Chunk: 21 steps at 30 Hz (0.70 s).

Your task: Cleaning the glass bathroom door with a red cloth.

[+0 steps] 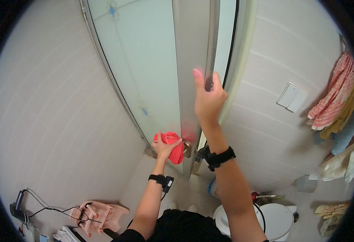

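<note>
My left hand (163, 148) presses a bunched red cloth (176, 152) against the lower part of the door's frosted glass (134, 52), its fingers closed round it. Just right of the cloth sits a metal door handle (188, 149). Higher up, my right hand (210, 99) grips the free edge of the grey door frame (193, 48), thumb on the near face and fingers curled behind. The door stands slightly ajar, with a gap along its right edge. Each wrist wears a black strap with a small device.
A white wall switch (292, 97) is on the right wall, near hanging towels (336, 92). Below are a white toilet (276, 220) and a grey bin (307, 183). A pink plastic stool (100, 215) and a corded hair dryer (18, 206) are at lower left.
</note>
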Available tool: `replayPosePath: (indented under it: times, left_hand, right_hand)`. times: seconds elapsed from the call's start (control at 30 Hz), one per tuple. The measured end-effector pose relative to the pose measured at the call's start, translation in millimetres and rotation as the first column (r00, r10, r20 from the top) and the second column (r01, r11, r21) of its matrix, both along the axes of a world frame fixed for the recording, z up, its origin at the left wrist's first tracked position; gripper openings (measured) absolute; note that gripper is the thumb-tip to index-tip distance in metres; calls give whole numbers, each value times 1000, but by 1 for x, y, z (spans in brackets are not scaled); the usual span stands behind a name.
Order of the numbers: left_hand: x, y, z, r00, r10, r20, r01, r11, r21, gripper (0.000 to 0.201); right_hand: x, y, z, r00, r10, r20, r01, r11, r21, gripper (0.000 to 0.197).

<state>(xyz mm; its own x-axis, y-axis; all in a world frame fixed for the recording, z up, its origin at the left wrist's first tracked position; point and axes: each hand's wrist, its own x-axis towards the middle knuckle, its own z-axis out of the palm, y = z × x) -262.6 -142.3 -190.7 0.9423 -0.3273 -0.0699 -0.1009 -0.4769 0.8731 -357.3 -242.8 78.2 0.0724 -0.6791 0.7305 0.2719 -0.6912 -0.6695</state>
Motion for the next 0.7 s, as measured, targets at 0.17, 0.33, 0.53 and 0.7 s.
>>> replayPosePath:
  times: [0.17, 0.33, 0.53, 0.7]
  left_hand:
    - [0, 6, -8, 999, 22, 47, -13, 982, -190, 91]
    - [-2, 19, -14, 978, -18, -209, -117, 780, -614, 71]
    - [-5, 20, 3, 979, 83, 188, -30, 963, -269, 44]
    - [1, 22, 11, 999, -40, -27, 31, 962, -270, 34]
  right_hand:
    - [7, 0, -10, 1000, -1, 15, 1, 1000, -6, 39]
    - [8, 0, -7, 995, -100, -31, 100, 995, 17, 37]
    - [13, -4, -8, 993, -114, -17, 114, 993, -23, 37]
    - [12, -10, -8, 1000, -14, 11, 14, 1000, 8, 36]
